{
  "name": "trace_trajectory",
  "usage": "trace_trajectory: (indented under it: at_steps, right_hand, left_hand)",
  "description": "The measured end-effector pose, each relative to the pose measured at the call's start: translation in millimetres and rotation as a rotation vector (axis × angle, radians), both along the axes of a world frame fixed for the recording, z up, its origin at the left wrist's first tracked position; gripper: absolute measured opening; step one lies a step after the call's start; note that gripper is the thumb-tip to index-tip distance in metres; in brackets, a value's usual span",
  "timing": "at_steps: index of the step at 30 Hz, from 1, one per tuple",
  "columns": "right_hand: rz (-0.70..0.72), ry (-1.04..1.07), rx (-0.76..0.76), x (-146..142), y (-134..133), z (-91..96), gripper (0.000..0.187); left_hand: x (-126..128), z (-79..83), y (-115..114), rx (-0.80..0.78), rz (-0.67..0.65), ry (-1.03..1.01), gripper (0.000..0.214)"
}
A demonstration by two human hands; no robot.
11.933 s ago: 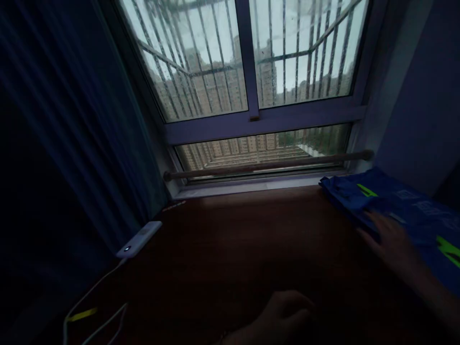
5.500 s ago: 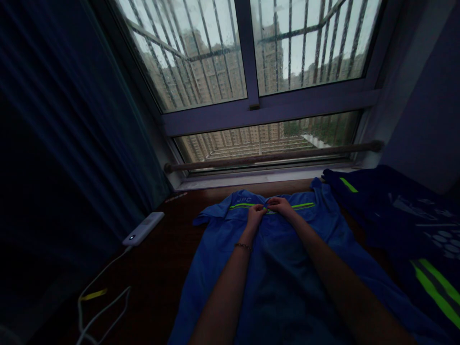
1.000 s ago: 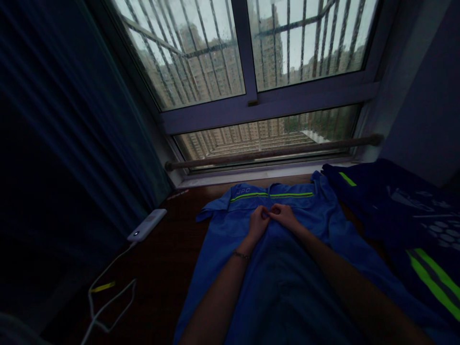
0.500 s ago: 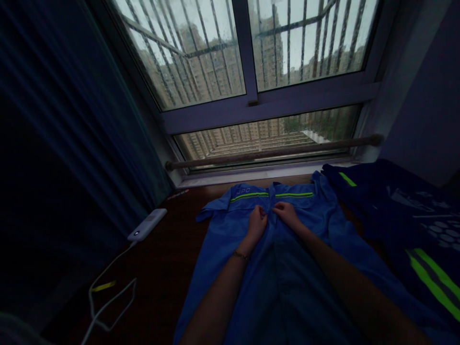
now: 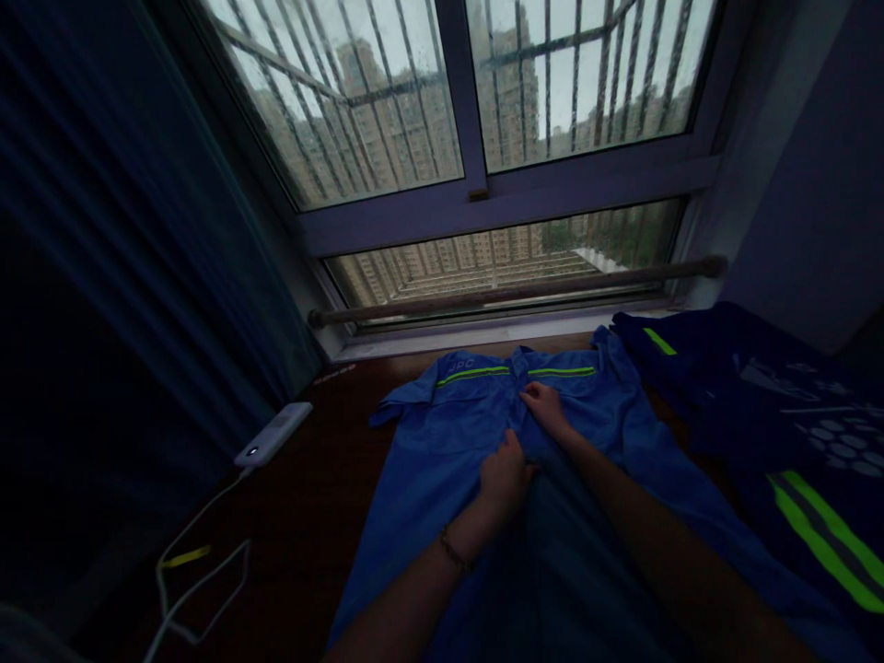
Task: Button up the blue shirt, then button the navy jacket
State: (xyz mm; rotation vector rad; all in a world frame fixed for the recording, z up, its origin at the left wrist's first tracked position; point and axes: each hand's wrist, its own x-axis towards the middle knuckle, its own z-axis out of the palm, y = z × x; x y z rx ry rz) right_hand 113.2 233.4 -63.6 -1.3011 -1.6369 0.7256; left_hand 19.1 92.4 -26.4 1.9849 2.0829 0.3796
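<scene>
A blue short-sleeved work shirt (image 5: 442,424) with yellow-green stripes and pale chest lettering lies spread front up, its collar toward the window. My right hand (image 5: 545,408) is closed in a pinch on the shirt's front edge, just below the chest stripe. Lower down the front opening, my left hand (image 5: 504,476) rests at the cloth, index finger pointing up and thumb held apart to the right. Nothing shows between its fingers, though the dim light hides detail. A bracelet (image 5: 456,550) circles the left wrist.
A dark blue garment (image 5: 732,405) with bright stripes lies at the right. On the dark wooden surface (image 5: 324,488) to the left is a white device (image 5: 274,433) with a white cable (image 5: 200,513) and a yellow tag (image 5: 186,557). A rail (image 5: 511,295) crosses the window; a curtain (image 5: 227,304) hangs left.
My left hand has moved down the shirt front, away from my right hand, and its thumb has spread. The right hand keeps its pinch at nearly the same spot. The view has shifted slightly.
</scene>
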Motion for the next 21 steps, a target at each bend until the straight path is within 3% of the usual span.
trace_trajectory:
  at_steps: [5, 8, 11, 13, 17, 21]
  right_hand:
    - [-0.057, 0.047, -0.014, 0, 13, 0.8, 0.023]
    - [-0.103, 0.063, 0.0, -2, 12, 11.9, 0.025]
    - [-0.161, 0.067, 0.093, -5, -3, 27.4, 0.026]
    - [-0.074, 0.005, 0.194, -5, -19, 34.1, 0.023]
    - [0.297, -0.184, 0.233, 4, -45, 30.3, 0.015]
    - [0.383, -0.129, 0.147, 16, -50, 17.0, 0.011]
  left_hand:
    - [-25, -9.1, 35, 0.092, 0.0, -0.146, 0.034]
    - [-37, -14.2, 56, 0.136, -0.027, -0.272, 0.022]
    - [-46, -18.6, 69, 0.136, -0.031, -0.4, 0.023]
    - [-51, -21.8, 72, 0.132, -0.046, -0.467, 0.025]
    - [-57, -29.6, 74, 0.125, -0.099, -0.592, 0.024]
    - [-59, -35.4, 74, 0.131, -0.11, -0.653, 0.024]
